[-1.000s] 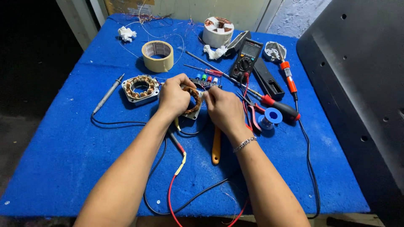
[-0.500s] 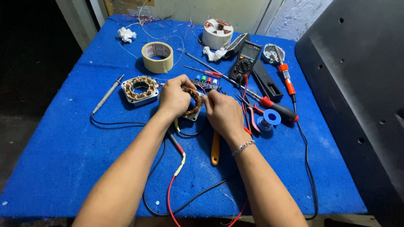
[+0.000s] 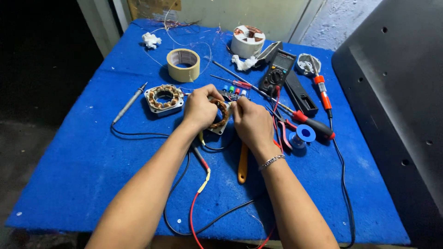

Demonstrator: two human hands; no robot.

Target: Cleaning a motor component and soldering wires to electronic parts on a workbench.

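Note:
My left hand (image 3: 199,108) and my right hand (image 3: 251,122) meet over the middle of a blue table (image 3: 83,166). Between them they grip a small motor stator (image 3: 220,116) with copper windings in a grey square frame, tilted up off the table. Fingers of both hands pinch its rim. A second stator (image 3: 163,98) of the same kind lies flat just left of my left hand. Behind the hands sits a small board with coloured terminals (image 3: 234,91). Red and black wires (image 3: 199,184) run from under the hands toward the front edge.
A tape roll (image 3: 183,64), a multimeter (image 3: 277,72), screwdrivers (image 3: 308,121), a blue solder spool (image 3: 305,134), a soldering iron (image 3: 130,103), a white wound coil (image 3: 247,40) and an orange-handled tool (image 3: 242,163) lie around. A dark panel (image 3: 392,92) stands at the right.
Both hands stay on the stator; they have shifted slightly and the fingers have worked around its rim. The head view has moved a little.

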